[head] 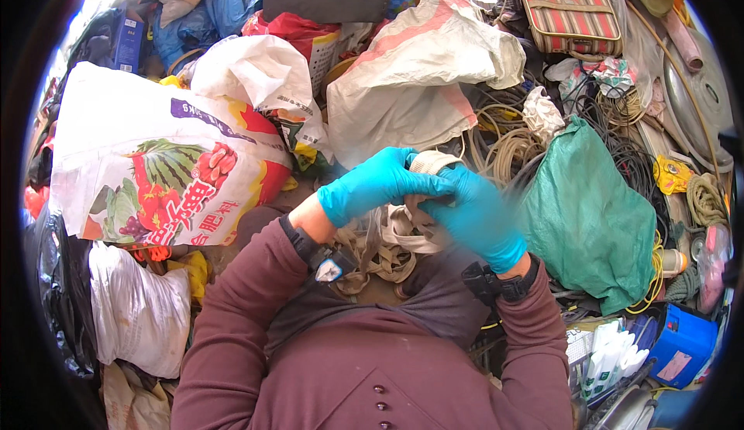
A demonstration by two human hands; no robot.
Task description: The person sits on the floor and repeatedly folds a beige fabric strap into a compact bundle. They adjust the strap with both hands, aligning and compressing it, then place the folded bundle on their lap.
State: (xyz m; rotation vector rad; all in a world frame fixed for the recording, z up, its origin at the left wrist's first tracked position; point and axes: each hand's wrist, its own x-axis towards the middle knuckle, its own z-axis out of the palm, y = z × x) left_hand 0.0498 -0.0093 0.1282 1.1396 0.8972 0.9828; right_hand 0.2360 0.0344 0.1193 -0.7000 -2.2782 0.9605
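A band of beige woven webbing strap (433,162) is bunched into a small roll between my two gloved hands, above my lap. My left hand (386,183), in a blue rubber glove, grips the roll from the left with its thumb across the front. From the right, my right hand (479,212) in a matching glove closes on the same roll; its back is blurred. More of the loose strap (389,255) hangs down and lies in tangled loops between my legs. The fingers partly hide the inner part of the roll.
A large printed fertilizer sack (157,162) stands at the left. Ahead lies a pale woven sack (407,92). At the right are a green woven sack (587,220), coiled cables (511,148) and a blue box (683,345). A striped suitcase (567,8) lies farther back.
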